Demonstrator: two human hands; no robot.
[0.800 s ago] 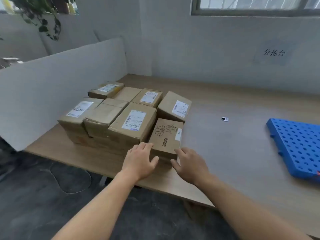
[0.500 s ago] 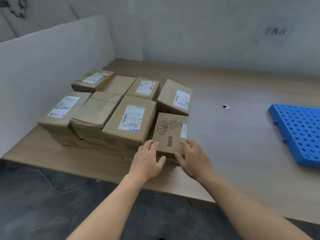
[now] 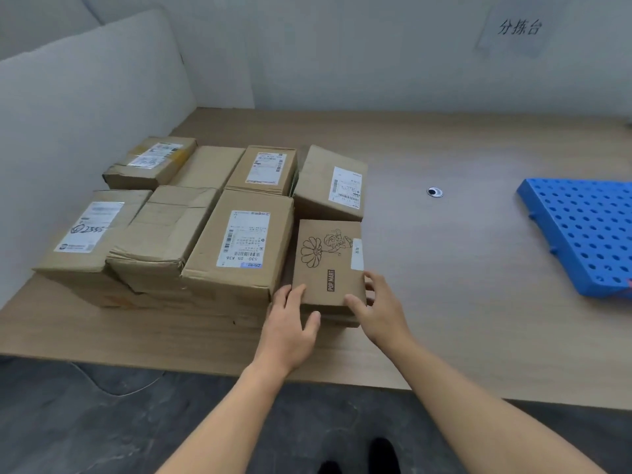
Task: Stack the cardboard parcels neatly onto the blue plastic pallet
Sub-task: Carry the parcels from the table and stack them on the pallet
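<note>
Several cardboard parcels [image 3: 239, 241] sit at nine o'clock on the tabletop [image 3: 461, 268], where the left hand [image 3: 290, 323] and right hand [image 3: 379, 313] clasp the near corners of a flower-printed parcel [image 3: 328, 261] at the cluster's four o'clock edge, fingers along its sides, thumbs at its near edge. Lifting it straight up before swinging toward the blue plastic pallet [image 3: 581, 234] at three o'clock should spare its neighbours and start a square row.
</note>
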